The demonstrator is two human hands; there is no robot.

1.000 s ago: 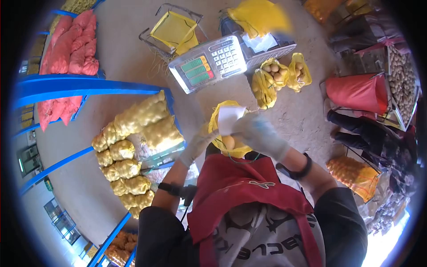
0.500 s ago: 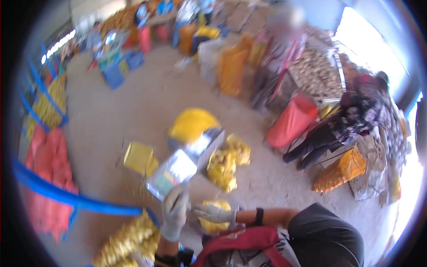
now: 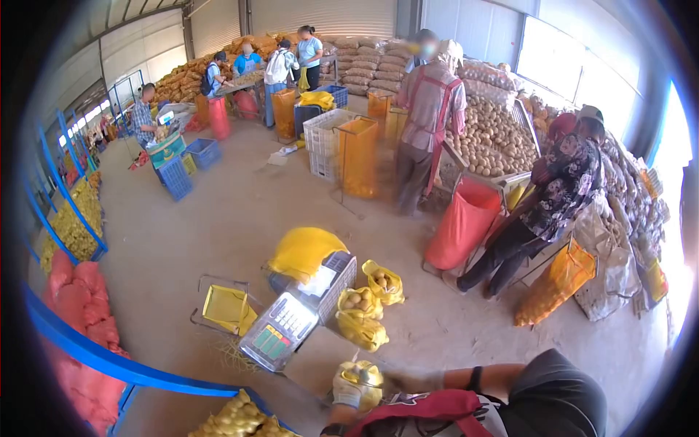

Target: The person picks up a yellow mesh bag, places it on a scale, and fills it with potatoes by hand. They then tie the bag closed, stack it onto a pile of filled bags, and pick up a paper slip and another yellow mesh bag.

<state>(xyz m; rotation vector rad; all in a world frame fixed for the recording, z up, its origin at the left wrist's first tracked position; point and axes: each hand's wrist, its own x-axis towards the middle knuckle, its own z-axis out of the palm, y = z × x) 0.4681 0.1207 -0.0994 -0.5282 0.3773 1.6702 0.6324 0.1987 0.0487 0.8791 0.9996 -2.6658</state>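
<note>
My left hand [image 3: 348, 387], in a pale glove, is closed on the top of a yellow mesh bag of potatoes [image 3: 371, 390] low in the view. Right of that bag, my right hand [image 3: 413, 380] is smeared by motion, so its fingers cannot be made out. Just beyond stands a digital scale [image 3: 279, 331] with a keypad and display. More yellow mesh bags of potatoes [image 3: 362, 329] sit on the floor beside a dark crate [image 3: 341, 280], over which yellow mesh sacks [image 3: 307, 251] are draped.
A wire stand with a yellow bag [image 3: 227, 309] is left of the scale. A blue rail [image 3: 145, 371] crosses the lower left, near red sacks [image 3: 80, 320]. Co-workers stand by a potato-filled sorting table [image 3: 495, 138] at right, with a red sack [image 3: 466, 222] and orange sack [image 3: 557, 284].
My left hand has moved from the scale's front down and right to the yellow mesh bag. My right hand has shifted right and slightly down. The view has turned and become sharper.
</note>
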